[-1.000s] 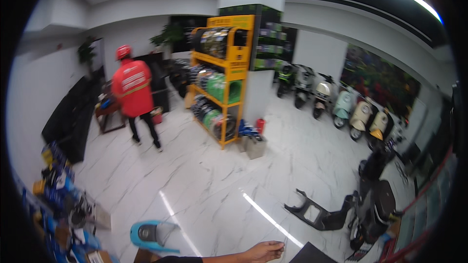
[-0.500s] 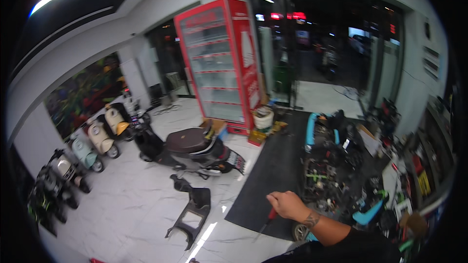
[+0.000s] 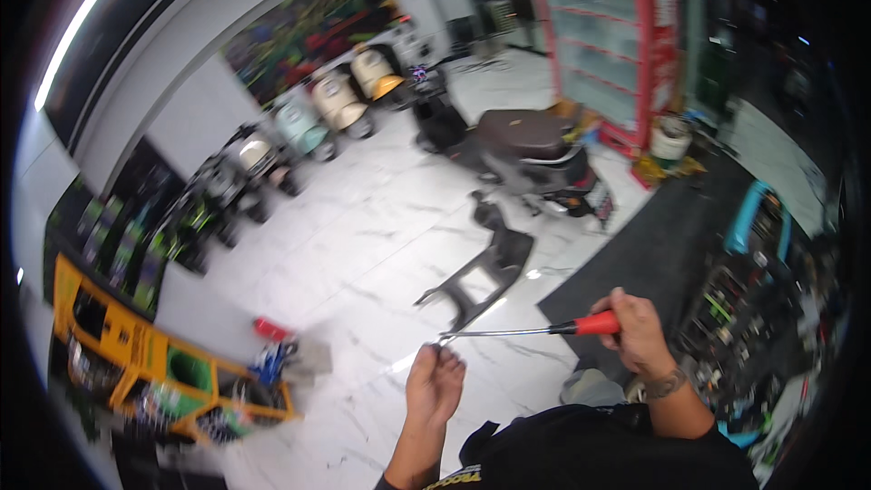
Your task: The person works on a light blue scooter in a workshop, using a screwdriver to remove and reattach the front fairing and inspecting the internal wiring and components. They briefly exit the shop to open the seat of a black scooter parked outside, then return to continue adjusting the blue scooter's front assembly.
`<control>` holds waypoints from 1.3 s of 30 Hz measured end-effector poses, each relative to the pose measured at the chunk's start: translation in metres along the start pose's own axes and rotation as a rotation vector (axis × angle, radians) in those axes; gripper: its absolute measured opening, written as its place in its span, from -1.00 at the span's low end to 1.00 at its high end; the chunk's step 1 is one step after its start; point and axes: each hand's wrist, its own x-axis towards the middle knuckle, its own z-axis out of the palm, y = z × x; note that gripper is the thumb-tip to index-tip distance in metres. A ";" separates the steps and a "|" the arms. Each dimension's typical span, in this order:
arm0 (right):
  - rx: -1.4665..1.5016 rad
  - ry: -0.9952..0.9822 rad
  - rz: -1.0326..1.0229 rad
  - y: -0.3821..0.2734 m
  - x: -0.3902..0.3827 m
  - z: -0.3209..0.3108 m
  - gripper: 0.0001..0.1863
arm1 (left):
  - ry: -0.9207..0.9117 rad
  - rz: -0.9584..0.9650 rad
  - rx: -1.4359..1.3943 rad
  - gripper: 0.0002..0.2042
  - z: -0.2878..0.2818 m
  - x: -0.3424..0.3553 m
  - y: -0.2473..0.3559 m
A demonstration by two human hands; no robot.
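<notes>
As I judged it, the step in hand was the meeting of the screwdriver and my left fingers, right at the tool's tip. The screwdriver lay just below and right of the frame's centre, over the pale floor, its red handle to the right and its thin metal shaft running almost level to the left.

The fingers of my right hand were wrapped around the handle, thumb uppermost. The fingers of my left hand were bent up close to the tip; whether they pinched the tip or some small part there, I couldn't tell, as it was too small and blurred. To my mind the next move called for a steady right wrist and fine control in the left fingertips.

My right forearm came in from the lower right, slanting up and leftward, with the wrist near the dark mat in the view. My left forearm rose from the lower edge, near the middle, leaning slightly right.
</notes>
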 end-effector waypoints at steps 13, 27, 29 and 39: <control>0.039 -0.125 -0.224 -0.035 0.231 -0.067 -0.45 | 0.015 0.367 0.110 -0.77 0.155 0.150 -0.058; -0.365 0.069 -0.923 -0.064 0.353 -0.201 -0.76 | 0.142 0.369 0.374 -0.76 0.241 0.372 -0.159; -0.382 -0.051 -0.935 -0.055 0.361 -0.209 -0.63 | 0.222 0.255 0.278 -0.80 0.248 0.410 -0.171; -0.342 0.265 -0.398 -0.079 0.426 -0.326 -0.56 | -0.253 -0.101 0.661 -0.72 0.288 0.619 -0.264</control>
